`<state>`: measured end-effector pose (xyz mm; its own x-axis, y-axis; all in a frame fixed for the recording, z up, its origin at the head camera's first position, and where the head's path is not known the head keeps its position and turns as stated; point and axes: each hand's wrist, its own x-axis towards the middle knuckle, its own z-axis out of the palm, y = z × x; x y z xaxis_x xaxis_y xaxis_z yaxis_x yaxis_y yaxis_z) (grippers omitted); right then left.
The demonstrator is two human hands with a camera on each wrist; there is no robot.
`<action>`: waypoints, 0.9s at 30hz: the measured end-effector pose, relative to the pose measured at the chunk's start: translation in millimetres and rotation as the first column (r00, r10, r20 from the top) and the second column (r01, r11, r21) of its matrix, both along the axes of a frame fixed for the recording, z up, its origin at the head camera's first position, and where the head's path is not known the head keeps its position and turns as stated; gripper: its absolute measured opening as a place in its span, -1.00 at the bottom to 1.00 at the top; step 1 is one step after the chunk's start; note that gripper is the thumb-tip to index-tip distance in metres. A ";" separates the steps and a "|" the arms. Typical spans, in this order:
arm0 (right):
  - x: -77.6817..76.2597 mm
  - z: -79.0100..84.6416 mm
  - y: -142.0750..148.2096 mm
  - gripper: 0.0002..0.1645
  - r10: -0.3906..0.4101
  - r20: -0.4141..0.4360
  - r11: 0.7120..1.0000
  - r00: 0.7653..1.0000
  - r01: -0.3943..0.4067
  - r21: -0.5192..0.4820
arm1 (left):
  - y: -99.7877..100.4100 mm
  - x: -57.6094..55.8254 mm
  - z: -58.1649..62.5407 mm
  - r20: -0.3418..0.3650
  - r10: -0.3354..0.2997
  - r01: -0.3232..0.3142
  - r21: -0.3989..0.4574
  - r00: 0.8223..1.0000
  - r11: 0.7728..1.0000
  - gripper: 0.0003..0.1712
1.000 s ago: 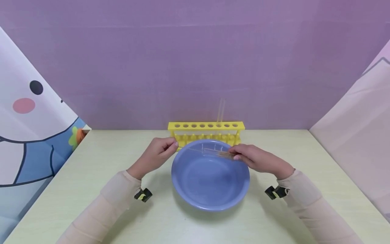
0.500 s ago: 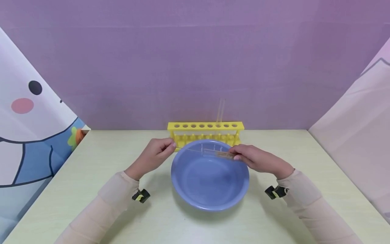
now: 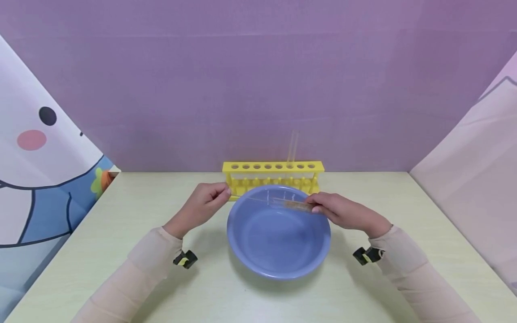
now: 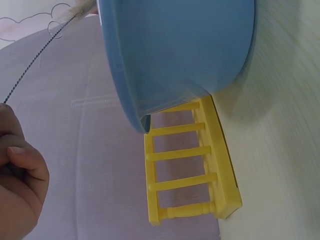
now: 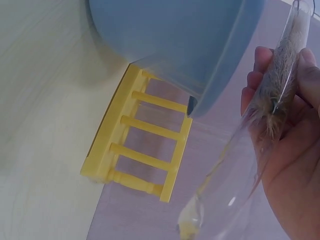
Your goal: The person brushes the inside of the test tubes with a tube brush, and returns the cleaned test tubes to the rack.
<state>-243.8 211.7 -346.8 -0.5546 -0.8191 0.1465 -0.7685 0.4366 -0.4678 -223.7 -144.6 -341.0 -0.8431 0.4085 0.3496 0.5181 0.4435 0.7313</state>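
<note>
Over the blue basin (image 3: 278, 244), my left hand (image 3: 203, 204) pinches the twisted wire handle (image 4: 37, 57) of a test tube brush. My right hand (image 3: 339, 210) grips a clear glass test tube (image 3: 292, 204), thumb on one side and fingers on the other. The brush's pale bristles (image 5: 282, 75) lie inside the tube, at the height of the right fingers in the right wrist view. In the head view the tube lies nearly level, its mouth toward my left hand. The rounded tube end is mostly hidden by my right hand.
Behind the basin stands a yellow test tube rack (image 3: 272, 167), its lower part partly hidden by the basin rim. One clear tube (image 3: 292, 146) stands upright in it. A purple cloth backdrop (image 3: 258, 89) closes off the back of the table (image 3: 153, 193).
My left hand has shifted a little to the left, and the bristles sit slightly nearer the tube's mouth. My right hand with the tube has moved slightly right.
</note>
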 end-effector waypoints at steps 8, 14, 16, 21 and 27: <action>0.0 -2.9 4.4 -0.76 0.007 -0.022 1.000 1.000 -0.007 -0.016 | -2.0 -0.2 -0.3 0.011 0.002 -0.002 -0.001 1.000 1.000 -0.66; 0.1 -4.5 8.0 -0.77 0.004 -0.005 1.000 1.000 -0.004 -0.030 | -3.5 1.2 0.2 0.057 -0.003 0.002 0.016 0.998 1.000 -0.65; -0.6 -6.4 9.6 -0.78 0.010 -0.009 0.999 1.000 -0.010 -0.034 | -5.3 1.5 0.2 0.055 -0.008 0.007 0.020 0.998 1.000 -0.65; -2.3 -12.3 17.9 -0.80 0.020 -0.046 0.998 0.999 -0.022 -0.056 | -13.4 1.6 0.0 0.047 -0.008 0.006 0.042 0.999 0.999 -0.64; -4.1 -14.4 24.3 -0.80 0.040 -0.096 0.997 0.995 -0.046 -0.066 | -19.8 0.3 1.6 0.034 -0.060 0.059 0.042 0.998 0.997 -0.68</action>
<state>-247.9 236.0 -361.2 -0.5001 -0.8284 0.2523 -0.8279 0.3720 -0.4197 -223.4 -164.4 -339.3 -0.8300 0.4440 0.3374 0.5160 0.3820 0.7667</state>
